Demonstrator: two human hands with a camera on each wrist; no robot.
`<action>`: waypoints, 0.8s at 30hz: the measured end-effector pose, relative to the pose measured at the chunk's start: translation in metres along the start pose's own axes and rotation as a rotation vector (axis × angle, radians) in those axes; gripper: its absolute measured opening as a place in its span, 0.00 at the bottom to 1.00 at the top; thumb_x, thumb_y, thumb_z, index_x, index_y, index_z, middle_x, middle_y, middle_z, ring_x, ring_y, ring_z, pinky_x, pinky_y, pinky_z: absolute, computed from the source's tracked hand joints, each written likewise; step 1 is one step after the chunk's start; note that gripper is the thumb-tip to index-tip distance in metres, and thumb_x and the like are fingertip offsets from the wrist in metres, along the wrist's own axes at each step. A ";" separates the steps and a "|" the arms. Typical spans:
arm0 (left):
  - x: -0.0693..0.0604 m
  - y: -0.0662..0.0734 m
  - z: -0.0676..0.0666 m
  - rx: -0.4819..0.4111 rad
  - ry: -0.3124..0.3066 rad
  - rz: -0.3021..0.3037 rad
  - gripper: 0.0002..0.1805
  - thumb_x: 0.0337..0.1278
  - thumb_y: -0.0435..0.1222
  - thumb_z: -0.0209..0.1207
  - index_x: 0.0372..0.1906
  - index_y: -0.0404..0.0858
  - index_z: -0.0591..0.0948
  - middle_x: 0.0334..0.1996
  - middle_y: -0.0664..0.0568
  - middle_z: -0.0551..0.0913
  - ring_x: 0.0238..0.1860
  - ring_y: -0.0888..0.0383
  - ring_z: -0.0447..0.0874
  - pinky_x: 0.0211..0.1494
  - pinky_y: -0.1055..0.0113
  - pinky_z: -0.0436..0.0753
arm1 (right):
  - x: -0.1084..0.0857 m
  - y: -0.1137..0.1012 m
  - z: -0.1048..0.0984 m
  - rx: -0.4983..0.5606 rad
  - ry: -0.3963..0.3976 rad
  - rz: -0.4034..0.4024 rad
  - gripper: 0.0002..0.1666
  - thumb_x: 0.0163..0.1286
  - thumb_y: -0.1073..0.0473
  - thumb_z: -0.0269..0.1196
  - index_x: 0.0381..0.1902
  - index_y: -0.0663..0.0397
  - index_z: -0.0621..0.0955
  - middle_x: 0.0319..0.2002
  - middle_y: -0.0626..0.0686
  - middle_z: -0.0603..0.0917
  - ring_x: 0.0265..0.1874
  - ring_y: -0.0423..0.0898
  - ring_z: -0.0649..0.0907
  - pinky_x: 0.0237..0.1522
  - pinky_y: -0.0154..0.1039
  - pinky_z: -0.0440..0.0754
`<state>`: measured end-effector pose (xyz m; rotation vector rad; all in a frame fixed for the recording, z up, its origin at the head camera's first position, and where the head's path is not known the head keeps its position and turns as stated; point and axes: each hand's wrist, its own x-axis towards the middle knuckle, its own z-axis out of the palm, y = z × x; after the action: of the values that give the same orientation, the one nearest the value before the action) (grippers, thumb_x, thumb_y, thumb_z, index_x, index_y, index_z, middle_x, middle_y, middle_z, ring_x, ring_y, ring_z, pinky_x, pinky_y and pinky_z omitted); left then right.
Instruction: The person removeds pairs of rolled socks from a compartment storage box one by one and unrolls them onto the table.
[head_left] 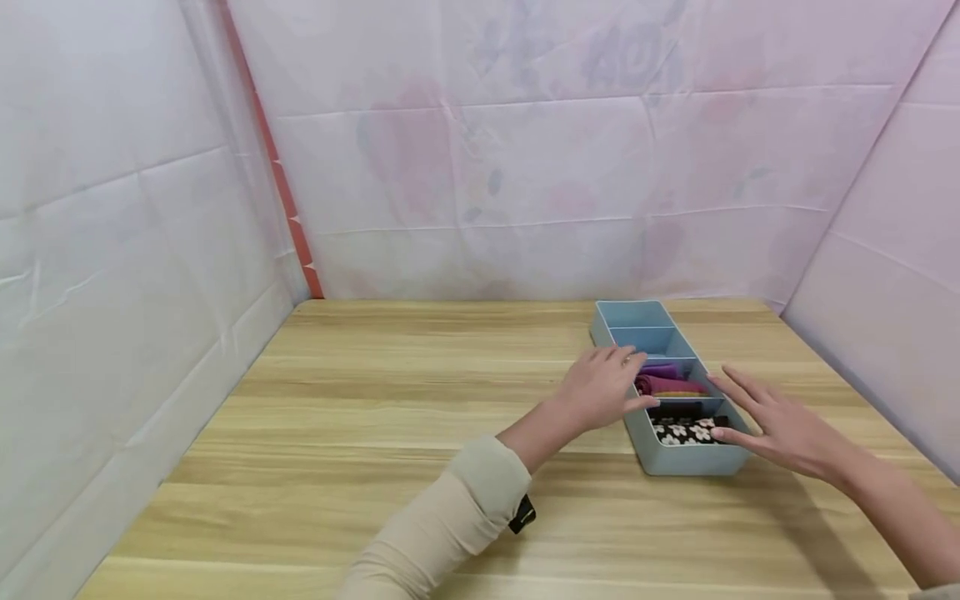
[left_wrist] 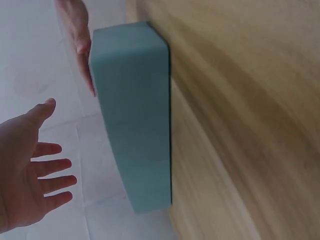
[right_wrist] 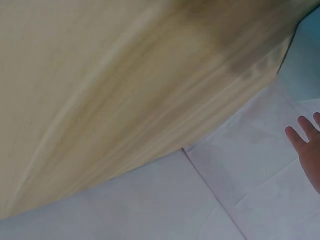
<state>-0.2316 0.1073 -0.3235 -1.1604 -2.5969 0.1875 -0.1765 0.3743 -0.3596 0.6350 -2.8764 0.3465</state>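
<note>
A long blue box (head_left: 690, 460) with several compartments stands on the table's right side. Black floral cloth (head_left: 684, 432) lies in its nearest compartment, maroon (head_left: 671, 386) and purple cloths (head_left: 660, 371) in the one behind. At the box's left side is my left hand (head_left: 600, 389), fingers spread; in the left wrist view this hand (left_wrist: 30, 170) appears apart from the blue box wall (left_wrist: 132, 110). My right hand (head_left: 780, 425) is at the right side, fingers extended, thumb by the near compartment; whether it touches the rim I cannot tell. The right wrist view shows its fingers (right_wrist: 303, 136) straight.
The wooden table (head_left: 337, 433) extends left of the box. Sheets cover the back wall (head_left: 487, 167) and both sides. A small black object (head_left: 522, 514) shows beside my left sleeve. The two farthest box compartments (head_left: 636, 314) lie beyond the cloths.
</note>
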 end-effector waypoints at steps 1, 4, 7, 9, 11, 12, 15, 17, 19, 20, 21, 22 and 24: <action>0.000 0.003 0.001 0.013 0.000 0.019 0.36 0.61 0.63 0.36 0.65 0.45 0.65 0.61 0.56 0.67 0.61 0.60 0.63 0.63 0.69 0.59 | -0.001 0.001 0.001 0.011 -0.003 0.002 0.47 0.60 0.48 0.64 0.71 0.47 0.54 0.69 0.60 0.52 0.57 0.71 0.61 0.42 0.69 0.62; 0.002 0.013 0.005 0.041 -0.031 0.056 0.34 0.61 0.63 0.38 0.63 0.46 0.68 0.59 0.58 0.69 0.60 0.62 0.63 0.63 0.70 0.58 | -0.002 0.001 0.005 0.053 -0.016 0.007 0.48 0.60 0.49 0.64 0.72 0.49 0.53 0.69 0.61 0.51 0.56 0.72 0.62 0.43 0.68 0.62; 0.004 0.022 0.008 0.055 -0.086 0.066 0.32 0.61 0.62 0.39 0.62 0.48 0.69 0.58 0.60 0.69 0.60 0.63 0.62 0.63 0.71 0.57 | -0.002 0.000 0.006 0.098 -0.040 0.027 0.48 0.61 0.50 0.63 0.72 0.50 0.50 0.68 0.63 0.52 0.56 0.73 0.62 0.44 0.68 0.62; 0.005 0.026 0.010 0.065 -0.108 0.071 0.30 0.62 0.60 0.39 0.61 0.48 0.71 0.57 0.61 0.70 0.59 0.65 0.63 0.62 0.72 0.57 | -0.003 0.000 0.007 0.129 -0.060 0.048 0.49 0.62 0.50 0.62 0.72 0.51 0.48 0.67 0.66 0.52 0.56 0.74 0.61 0.44 0.69 0.61; 0.005 0.030 0.011 0.073 -0.123 0.077 0.28 0.64 0.59 0.39 0.60 0.49 0.72 0.56 0.62 0.70 0.59 0.65 0.64 0.62 0.73 0.57 | -0.004 -0.001 0.008 0.176 -0.080 0.075 0.49 0.63 0.50 0.61 0.72 0.51 0.47 0.67 0.69 0.51 0.57 0.75 0.59 0.45 0.70 0.59; 0.005 0.031 0.011 0.078 -0.130 0.082 0.28 0.65 0.58 0.38 0.60 0.49 0.72 0.56 0.62 0.71 0.58 0.66 0.64 0.62 0.74 0.57 | -0.004 -0.002 0.008 0.200 -0.088 0.086 0.49 0.63 0.50 0.60 0.72 0.52 0.46 0.66 0.70 0.52 0.57 0.75 0.58 0.45 0.70 0.59; 0.005 0.034 0.012 0.097 -0.138 0.100 0.27 0.66 0.56 0.39 0.59 0.48 0.73 0.54 0.61 0.72 0.57 0.66 0.65 0.61 0.74 0.58 | -0.005 -0.004 0.009 0.258 -0.106 0.110 0.49 0.64 0.51 0.60 0.72 0.51 0.44 0.66 0.72 0.51 0.58 0.75 0.56 0.46 0.71 0.57; 0.004 0.035 0.012 0.111 -0.129 0.117 0.26 0.66 0.56 0.40 0.59 0.48 0.73 0.53 0.61 0.72 0.56 0.65 0.66 0.61 0.74 0.58 | -0.005 -0.005 0.010 0.278 -0.112 0.119 0.49 0.64 0.51 0.59 0.72 0.51 0.43 0.66 0.72 0.50 0.59 0.74 0.55 0.46 0.70 0.57; 0.004 0.035 0.012 0.134 -0.111 0.134 0.25 0.66 0.55 0.41 0.59 0.48 0.73 0.53 0.61 0.72 0.55 0.65 0.66 0.60 0.74 0.58 | -0.005 -0.005 0.011 0.284 -0.112 0.121 0.49 0.65 0.51 0.59 0.72 0.52 0.43 0.66 0.72 0.50 0.59 0.74 0.55 0.46 0.71 0.56; 0.004 0.035 0.013 0.140 -0.102 0.137 0.25 0.65 0.55 0.42 0.58 0.49 0.74 0.52 0.61 0.73 0.55 0.65 0.66 0.60 0.73 0.59 | -0.004 -0.005 0.011 0.285 -0.111 0.121 0.49 0.65 0.51 0.59 0.72 0.53 0.43 0.66 0.72 0.50 0.59 0.74 0.55 0.47 0.70 0.56; 0.004 0.035 0.013 0.147 -0.098 0.138 0.24 0.65 0.55 0.42 0.58 0.49 0.74 0.52 0.61 0.73 0.55 0.65 0.66 0.60 0.73 0.59 | -0.004 -0.006 0.010 0.283 -0.111 0.120 0.49 0.65 0.51 0.59 0.72 0.53 0.44 0.66 0.72 0.50 0.59 0.74 0.55 0.47 0.70 0.56; 0.004 0.036 0.013 0.149 -0.100 0.137 0.24 0.65 0.56 0.42 0.58 0.50 0.74 0.52 0.62 0.73 0.54 0.65 0.66 0.59 0.73 0.60 | -0.003 -0.006 0.010 0.281 -0.112 0.120 0.49 0.65 0.51 0.59 0.72 0.54 0.44 0.66 0.72 0.50 0.59 0.74 0.55 0.47 0.70 0.56; 0.005 0.037 0.013 0.152 -0.117 0.128 0.24 0.65 0.56 0.41 0.57 0.51 0.75 0.51 0.62 0.73 0.53 0.64 0.65 0.59 0.72 0.61 | -0.003 -0.007 0.010 0.277 -0.117 0.123 0.49 0.65 0.50 0.59 0.72 0.53 0.44 0.66 0.72 0.50 0.59 0.74 0.55 0.47 0.70 0.56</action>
<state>-0.2130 0.1354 -0.3438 -1.2950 -2.5549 0.4856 -0.1722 0.3668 -0.3686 0.5366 -3.0135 0.7605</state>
